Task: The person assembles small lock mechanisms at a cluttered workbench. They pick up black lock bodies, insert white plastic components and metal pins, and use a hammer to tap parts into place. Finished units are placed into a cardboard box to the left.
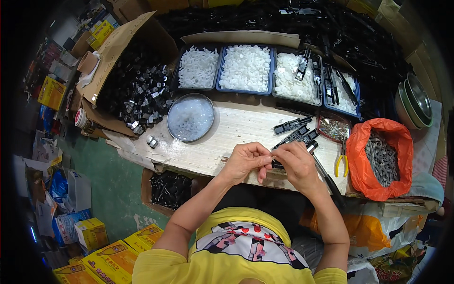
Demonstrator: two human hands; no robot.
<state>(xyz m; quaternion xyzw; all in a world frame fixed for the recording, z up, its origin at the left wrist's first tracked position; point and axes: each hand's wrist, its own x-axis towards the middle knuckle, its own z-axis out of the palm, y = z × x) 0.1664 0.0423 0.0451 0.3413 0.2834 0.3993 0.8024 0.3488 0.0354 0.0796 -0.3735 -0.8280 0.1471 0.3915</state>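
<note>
With both hands meeting over the near edge of the tabletop (236, 122), the relation that counts, I'd judge, is fingertip to fingertip. Left to right: round dish (190, 139) with whitish pieces, well apart from the work. Left hand (248, 163) next, thumb and index pinched closed on what looks like a tiny part (274, 157); mostly hidden, so can't call its long axis. It lies at the right end of the left grip, between the hands, about equally near both. Right hand (297, 163) has its fingertips bunched against it from the right; can't tell if that grip clamps it too. Just beyond lie black channel-shaped parts (292, 125), long axes slanting away to the right, right hand nearer. Hammer-like tool (327, 177) just beside that hand, then yellow pliers (346, 165).
</note>
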